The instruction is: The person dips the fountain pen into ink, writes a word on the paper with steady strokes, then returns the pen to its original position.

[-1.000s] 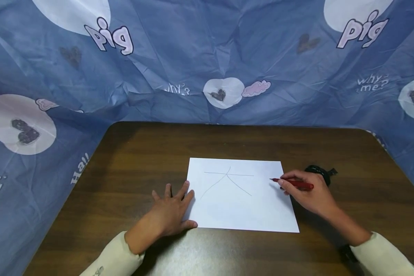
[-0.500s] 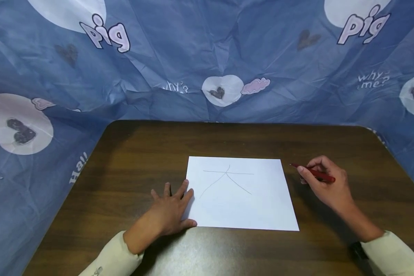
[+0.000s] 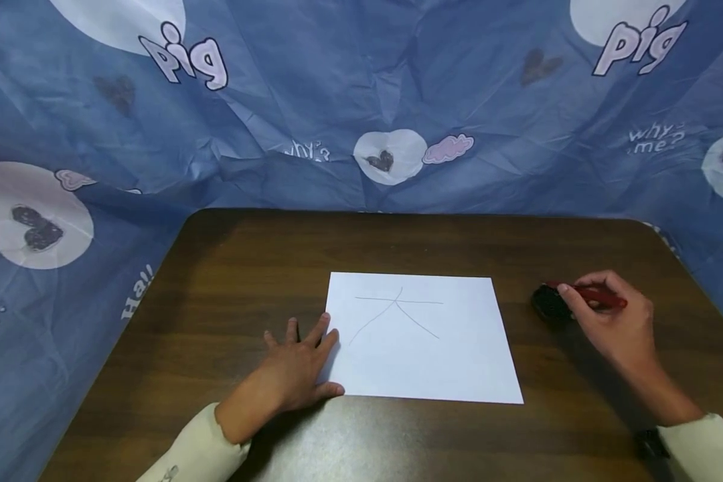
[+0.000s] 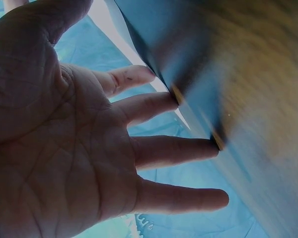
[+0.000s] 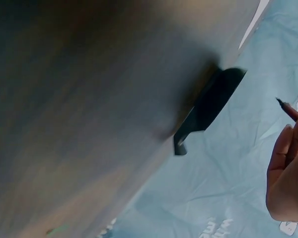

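Note:
A white sheet of paper (image 3: 434, 365) lies on the brown table, with thin dark strokes (image 3: 395, 302) drawn in its upper left part. My left hand (image 3: 298, 371) rests at the sheet's left edge, fingers spread, the thumb at its lower left corner. Off to the right of the sheet, my right hand (image 3: 623, 328) pinches a red pen (image 3: 602, 299) between thumb and fingers. The pen's dark tip (image 5: 279, 102) shows in the right wrist view. A black rounded object (image 3: 547, 305) with a narrow protruding end (image 5: 180, 146) stands just beside this hand, partly overlapped by the pen and thumb.
The wooden table (image 3: 265, 254) has rounded far corners. A blue printed cloth (image 3: 313, 87) hangs behind it and down its left and right sides. Something small and black (image 3: 652, 443) shows at the right sleeve's cuff.
My right hand has moved right with the red pen, away from the paper and past the black object's near side. My left hand and the drawn strokes look the same.

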`<move>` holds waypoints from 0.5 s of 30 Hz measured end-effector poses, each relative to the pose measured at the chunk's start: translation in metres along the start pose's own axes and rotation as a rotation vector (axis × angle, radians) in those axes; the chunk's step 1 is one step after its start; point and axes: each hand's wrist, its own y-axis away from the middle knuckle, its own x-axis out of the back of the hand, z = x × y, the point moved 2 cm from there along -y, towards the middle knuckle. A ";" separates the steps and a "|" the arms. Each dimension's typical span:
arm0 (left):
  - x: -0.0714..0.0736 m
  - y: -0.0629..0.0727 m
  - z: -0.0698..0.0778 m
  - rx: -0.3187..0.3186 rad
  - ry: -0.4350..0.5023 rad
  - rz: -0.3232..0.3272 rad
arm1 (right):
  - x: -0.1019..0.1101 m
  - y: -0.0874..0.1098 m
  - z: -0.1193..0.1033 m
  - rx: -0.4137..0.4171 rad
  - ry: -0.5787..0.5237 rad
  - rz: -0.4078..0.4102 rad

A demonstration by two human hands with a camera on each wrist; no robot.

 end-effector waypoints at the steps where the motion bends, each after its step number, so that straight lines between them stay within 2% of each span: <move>1: 0.000 0.000 0.000 -0.001 0.000 0.001 | 0.003 0.000 0.002 -0.009 0.011 0.008; 8: -0.002 0.001 0.000 0.005 -0.003 -0.006 | 0.020 0.000 0.017 -0.070 0.090 0.003; 12: -0.002 -0.001 0.000 -0.005 -0.012 0.011 | 0.031 0.002 0.025 -0.017 0.219 0.009; 15: -0.001 -0.001 -0.001 -0.008 -0.014 0.026 | 0.035 0.002 0.032 0.020 0.317 -0.021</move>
